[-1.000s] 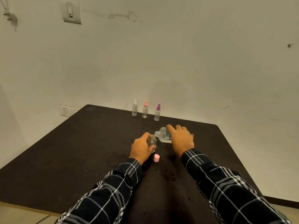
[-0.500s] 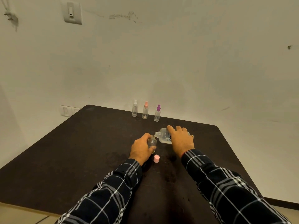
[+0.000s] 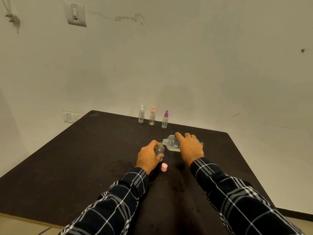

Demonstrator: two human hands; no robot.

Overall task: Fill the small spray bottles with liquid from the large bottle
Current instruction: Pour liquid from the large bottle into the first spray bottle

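My left hand (image 3: 147, 158) grips a small clear bottle (image 3: 159, 149) that stands open on the dark table (image 3: 84, 158). In my right hand (image 3: 189, 148) the large clear bottle (image 3: 171, 143) lies tipped on its side, its mouth right over the small bottle's neck. A pink cap (image 3: 164, 167) sits on the table just in front of the small bottle. Three capped spray bottles stand in a row at the table's far edge: white-topped (image 3: 141, 114), pink-topped (image 3: 152, 116) and purple-topped (image 3: 165, 119).
A pale wall rises directly behind the table. It carries a switch (image 3: 75, 13) high on the left and a socket plate (image 3: 69, 116) near the table's far left corner. The table's right edge runs diagonally toward the floor (image 3: 301, 223).
Both hands and the two bottles keep the same pose across the frames. The large bottle stays tipped against the small bottle's neck.
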